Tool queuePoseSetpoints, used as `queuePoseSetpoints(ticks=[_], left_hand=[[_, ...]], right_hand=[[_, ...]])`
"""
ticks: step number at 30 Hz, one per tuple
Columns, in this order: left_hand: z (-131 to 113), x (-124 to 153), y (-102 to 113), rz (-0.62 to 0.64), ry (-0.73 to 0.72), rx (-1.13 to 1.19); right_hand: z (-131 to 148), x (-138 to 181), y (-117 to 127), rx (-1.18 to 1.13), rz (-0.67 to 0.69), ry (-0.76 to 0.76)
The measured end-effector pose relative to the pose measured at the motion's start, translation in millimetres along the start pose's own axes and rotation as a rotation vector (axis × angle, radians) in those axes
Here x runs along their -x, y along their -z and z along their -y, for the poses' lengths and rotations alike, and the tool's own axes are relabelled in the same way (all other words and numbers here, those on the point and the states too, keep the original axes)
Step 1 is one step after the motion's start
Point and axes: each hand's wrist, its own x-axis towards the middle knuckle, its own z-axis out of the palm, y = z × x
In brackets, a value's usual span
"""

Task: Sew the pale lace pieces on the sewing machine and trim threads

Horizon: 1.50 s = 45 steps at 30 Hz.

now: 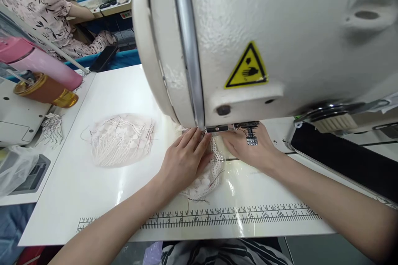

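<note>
Tabletop edge [264, 232] near lace [203, 184] under left fingers [193, 140]

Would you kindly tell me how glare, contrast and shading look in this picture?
Head view: glare streaks the white tabletop on both sides of the left hand; head view: the pale lace partly under it contrasts little with the white; head view: the sewing machine looms large, the upper-right corner darkened.

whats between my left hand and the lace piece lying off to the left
Only bare white tabletop separates the left hand from that lace piece, in the head view.
</note>
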Motion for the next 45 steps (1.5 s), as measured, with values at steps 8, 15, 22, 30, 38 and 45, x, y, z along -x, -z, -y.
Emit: queuePoseSetpoints(ticks=[8, 15, 22, 30, 38, 45], left_hand=[[1.1, -0.6, 0.8, 0.015, 0.013, -0.003], [1.3, -2.7, 3.9, -0.015, -0.011, 0.000], [-4.8, 1.9, 52.3, -0.061, -0.316, 0.032], [-20.1, 57.4, 54.2, 0.042, -0.429, -0.110], [-1.8, 20.0, 83.4, 0.143, 0.323, 0.336], [8.3, -4.4, 48.2, 0.189, -0.110, 0.193]], right_hand=[[12.7, -5.5, 16.2, 0.044, 0.094, -0.040], [6.4, -3.5, 17.2, 0.171, -0.149, 0.375], [8.9, -0.2, 13.2, 0.080, -0.168, 0.703], [2.4, -0.8, 9.6, 0.018, -0.126, 0.775], [3.3, 0.9, 16.6, -0.068, -0.092, 0.756], [1.1, -0.8, 14.0, -0.091, -0.150, 0.823]])
